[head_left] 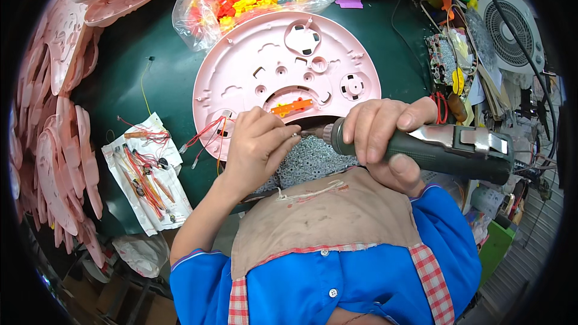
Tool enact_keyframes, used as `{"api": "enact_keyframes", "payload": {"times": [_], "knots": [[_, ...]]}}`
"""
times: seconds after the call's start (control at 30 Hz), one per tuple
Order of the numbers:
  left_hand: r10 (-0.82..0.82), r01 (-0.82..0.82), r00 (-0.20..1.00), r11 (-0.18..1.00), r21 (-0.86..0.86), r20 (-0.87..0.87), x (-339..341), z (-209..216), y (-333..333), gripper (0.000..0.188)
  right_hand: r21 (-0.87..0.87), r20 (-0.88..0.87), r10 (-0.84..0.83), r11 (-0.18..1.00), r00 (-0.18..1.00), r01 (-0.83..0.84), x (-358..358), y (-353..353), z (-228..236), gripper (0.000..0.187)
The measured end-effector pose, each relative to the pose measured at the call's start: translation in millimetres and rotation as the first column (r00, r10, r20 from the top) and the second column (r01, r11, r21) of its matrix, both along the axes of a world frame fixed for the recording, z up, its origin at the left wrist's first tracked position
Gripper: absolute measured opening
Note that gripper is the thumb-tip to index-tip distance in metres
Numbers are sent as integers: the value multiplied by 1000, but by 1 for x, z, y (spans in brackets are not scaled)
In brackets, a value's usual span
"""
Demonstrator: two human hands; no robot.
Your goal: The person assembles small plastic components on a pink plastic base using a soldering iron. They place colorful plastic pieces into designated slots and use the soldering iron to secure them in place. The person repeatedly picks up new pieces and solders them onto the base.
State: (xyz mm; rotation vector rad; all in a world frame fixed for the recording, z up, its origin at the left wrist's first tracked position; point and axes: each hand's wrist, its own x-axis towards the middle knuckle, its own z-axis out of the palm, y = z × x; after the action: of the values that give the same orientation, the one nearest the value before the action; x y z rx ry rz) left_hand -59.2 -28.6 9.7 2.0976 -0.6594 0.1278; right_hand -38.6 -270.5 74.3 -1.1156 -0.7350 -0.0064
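Observation:
My right hand [385, 132] is wrapped round a dark green electric screwdriver [445, 155], whose bit points left. The thumb and forefinger of my left hand [259, 147] pinch a small shiny screw [295, 135] at the tip of the bit. Just beyond both hands lies a pink curved plastic shell [235, 63], its hollow side with posts and openings facing up. An orange circuit board [292, 107] sits over yellow parts by the shell's inner curve. Red wires [201, 136] run out beside my left hand. Between my hands and the apron is a heap of small grey metal screws [313, 159].
A clear bag of yellow and red plastic parts [253, 0] stands behind the shell. Stacked pink shells [60, 162] line the left side. Wired components lie on a white bag [141, 174]. A fan [512, 30] and clutter stand at the right, with a black cable [512, 27] hanging there.

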Motion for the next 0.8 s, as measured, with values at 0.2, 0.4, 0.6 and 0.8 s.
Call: {"api": "enact_keyframes", "payload": {"times": [0.2, 0.4, 0.6, 0.8], "knots": [[4, -6, 999, 999, -51, -32, -9, -4, -5, 20, 41, -27, 47, 998, 999, -46, -4, -2, 0, 47], [8, -10, 1000, 998, -60, -25, -11, -3, -5, 22, 62, -78, 47, 997, 996, -42, -9, -4, 7, 48], [84, -84, 982, 996, -5, 171, -13, -5, -15, 25, 6, -150, -76, 997, 986, 77, -13, 3, 12, 49], [106, -118, 992, 967, 225, 62, 31, -5, 14, 19, -173, 21, -202, 964, 979, 203, -2, 15, -14, 42]]}}
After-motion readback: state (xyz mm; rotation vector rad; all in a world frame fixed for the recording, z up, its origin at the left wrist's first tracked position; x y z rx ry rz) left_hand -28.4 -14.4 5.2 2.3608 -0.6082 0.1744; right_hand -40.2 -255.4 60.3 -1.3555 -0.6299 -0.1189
